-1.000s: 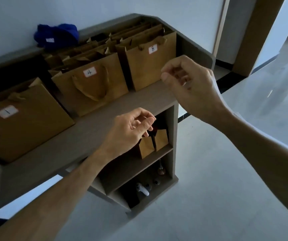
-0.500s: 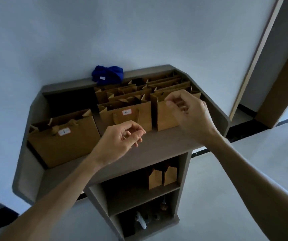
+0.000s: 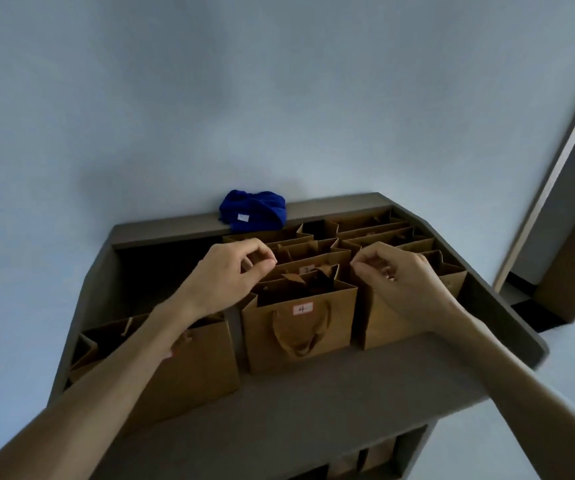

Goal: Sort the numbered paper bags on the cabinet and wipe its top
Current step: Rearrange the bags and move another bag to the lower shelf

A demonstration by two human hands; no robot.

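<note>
Your left hand (image 3: 225,277) and right hand (image 3: 398,280) hover with fingers curled, gripping nothing, either side of the bag marked 4 (image 3: 300,329) — it stands upright mid-counter (image 3: 331,407), near the front edge, roughly equidistant from both — long axis running left-right.

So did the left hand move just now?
Yes. The left hand went forward, away from the cabinet's front edge. It is now over the bags behind the bag marked 4, fingers curled and holding nothing.
</note>
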